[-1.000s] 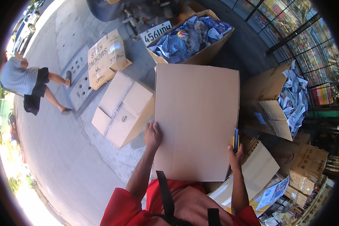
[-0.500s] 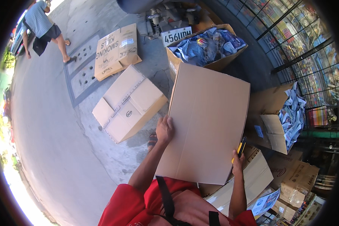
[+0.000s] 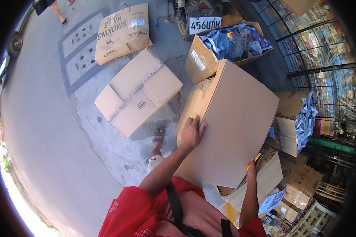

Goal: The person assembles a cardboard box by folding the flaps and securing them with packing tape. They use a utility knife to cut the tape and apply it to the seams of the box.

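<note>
A large plain cardboard box [image 3: 241, 118] stands tilted in front of me, its broad flat face turned up and a taped side [image 3: 197, 102] showing on the left. My left hand [image 3: 193, 133] grips its left edge, fingers over the side and thumb on the face. In my right hand [image 3: 252, 170], beside the box's lower right edge, is a yellow and black utility knife [image 3: 259, 156]. Whether its blade is out I cannot make out. That hand also seems to touch the box edge.
Left lies a closed carton [image 3: 140, 93], with a flattened brown carton [image 3: 122, 33] beyond. Open boxes of crumpled paper stand behind [image 3: 203, 65] and right [image 3: 286, 132]. A motorcycle [image 3: 182, 17], a wire grille [image 3: 316, 71] and stacked cartons [image 3: 300, 185] border the spot.
The large box has tipped and shifted right in view, bringing its taped left side into sight. Both hands stay with it. My sandalled foot shows more, and the walking person is mostly out of view.
</note>
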Demonstrator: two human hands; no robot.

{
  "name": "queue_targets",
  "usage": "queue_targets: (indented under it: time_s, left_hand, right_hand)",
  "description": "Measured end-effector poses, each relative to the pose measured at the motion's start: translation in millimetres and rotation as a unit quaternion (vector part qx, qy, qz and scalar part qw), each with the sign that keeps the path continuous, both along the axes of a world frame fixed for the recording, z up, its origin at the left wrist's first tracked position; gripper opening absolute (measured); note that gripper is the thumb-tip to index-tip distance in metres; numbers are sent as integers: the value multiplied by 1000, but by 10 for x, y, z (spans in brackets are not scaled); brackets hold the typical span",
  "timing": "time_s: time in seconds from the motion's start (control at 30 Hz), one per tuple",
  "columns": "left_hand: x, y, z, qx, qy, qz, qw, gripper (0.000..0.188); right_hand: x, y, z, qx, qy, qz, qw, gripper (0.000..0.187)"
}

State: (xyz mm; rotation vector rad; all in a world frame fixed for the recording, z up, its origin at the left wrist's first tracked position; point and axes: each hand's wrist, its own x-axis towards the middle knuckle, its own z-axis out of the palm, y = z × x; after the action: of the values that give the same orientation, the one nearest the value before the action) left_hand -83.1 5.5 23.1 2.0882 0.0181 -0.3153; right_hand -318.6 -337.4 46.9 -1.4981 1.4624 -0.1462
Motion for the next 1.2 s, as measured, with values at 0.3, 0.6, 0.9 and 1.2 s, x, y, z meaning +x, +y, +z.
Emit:
queue_targets:
  time_s: [0.3, 0.6, 0.9, 1.2]
  left_hand:
    - [324, 238, 139, -9, 66, -67, 996, 48]
    - [313, 237, 14, -26, 100, -66, 992, 44]
    - [295, 104, 245, -69, 129, -144, 979, 72]
    - [73, 87, 509, 20, -15, -116, 993, 65]
  right_hand:
    - [-27, -147, -24, -58, 31, 59, 996, 62]
    - [-16, -42, 136, -79, 14, 122, 989, 53]
    - [-93, 139, 159, -131, 40, 64, 989, 65]
    - [-67, 543, 360, -233, -43, 28, 971, 62]
